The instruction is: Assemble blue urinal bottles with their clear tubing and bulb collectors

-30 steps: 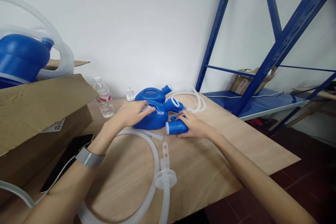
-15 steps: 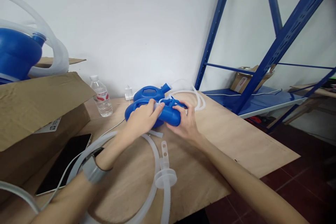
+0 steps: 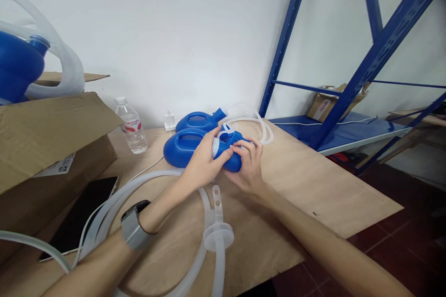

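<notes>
1. Our left hand (image 3: 202,162) is closed around the pale-rimmed end of a small blue cup (image 3: 232,163), with the thumb laid along its side.
2. Our right hand (image 3: 250,162) clasps the rounded end of the same cup, fingers bent over the top, so we have it clamped from both ends.
3. We hold the cup at the right end of the front jug (image 3: 179,151), over the wooden table (image 3: 289,171); whether cup and jug touch, we cannot tell.
4. Behind the front jug we see a second blue jug (image 3: 197,121), its spout angled up to the right, near a looped pale tube (image 3: 266,131).
5. Nearer us, a translucent hose (image 3: 206,202) curves across the table beside a pale disc (image 3: 218,236).
6. On our left we see a dark tablet (image 3: 85,213), an upright water bottle (image 3: 131,126) and a cardboard box (image 3: 59,134).
</notes>
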Demonstrator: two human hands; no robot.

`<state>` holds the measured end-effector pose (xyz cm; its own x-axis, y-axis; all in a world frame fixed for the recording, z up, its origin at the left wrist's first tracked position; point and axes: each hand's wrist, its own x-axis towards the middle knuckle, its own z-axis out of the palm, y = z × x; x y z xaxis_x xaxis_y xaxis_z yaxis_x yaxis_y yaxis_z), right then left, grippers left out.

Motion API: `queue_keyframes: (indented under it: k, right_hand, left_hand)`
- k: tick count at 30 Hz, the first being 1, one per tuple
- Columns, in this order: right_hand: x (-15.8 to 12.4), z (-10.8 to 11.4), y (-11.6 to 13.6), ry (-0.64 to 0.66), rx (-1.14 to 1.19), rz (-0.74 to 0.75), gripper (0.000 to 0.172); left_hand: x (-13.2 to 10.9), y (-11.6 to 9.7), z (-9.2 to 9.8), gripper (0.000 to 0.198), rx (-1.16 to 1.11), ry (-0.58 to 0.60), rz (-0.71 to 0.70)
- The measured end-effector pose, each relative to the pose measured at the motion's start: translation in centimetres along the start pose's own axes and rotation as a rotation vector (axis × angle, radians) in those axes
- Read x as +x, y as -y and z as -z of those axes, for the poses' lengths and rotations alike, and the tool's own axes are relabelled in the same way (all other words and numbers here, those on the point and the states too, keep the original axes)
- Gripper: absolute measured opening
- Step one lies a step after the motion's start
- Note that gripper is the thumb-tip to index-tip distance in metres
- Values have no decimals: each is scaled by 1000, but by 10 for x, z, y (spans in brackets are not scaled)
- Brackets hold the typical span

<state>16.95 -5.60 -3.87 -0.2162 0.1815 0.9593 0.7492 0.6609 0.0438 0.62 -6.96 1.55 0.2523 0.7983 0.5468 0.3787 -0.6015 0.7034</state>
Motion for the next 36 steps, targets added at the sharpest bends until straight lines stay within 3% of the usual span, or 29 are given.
queue_keyframes:
  k: [4,7,11,15,18,21,24,28,31,36]
  right_hand:
    - [1,2,0,-10,23,23,51]
    - [1,-1,6,-2,92,-62,53]
    - [3,-3,5,38,460,-335,68]
    - [5,0,-8,241,1002,-801,49]
    - [5,1,-11,396,1179,-899,48]
    - [5,-1,-3,397,1225,-955,48]
    - [6,-3,6,369,1372,-1132,51]
    - [9,-1,12,340,1459,-1304,51]
    - [11,1,13,356,1431,-1293,46]
    - [10,1,16,316,1381,-1210,38]
  left_hand:
    - [-3,-4,0,55,18,15,-107]
    - [2,-7,13,46,48,70,-131]
    - [11,-6,39,38,100,98,-120]
    - [12,-1,50,36,260,249,-275]
    - [9,2,45,35,420,306,-396]
    - [7,0,39,33,476,307,-436]
    - [8,-7,39,29,361,350,-349]
    - [11,-16,38,36,10,385,22]
    - [12,-15,32,37,-135,360,263]
    - [11,-5,23,10,-165,244,334]
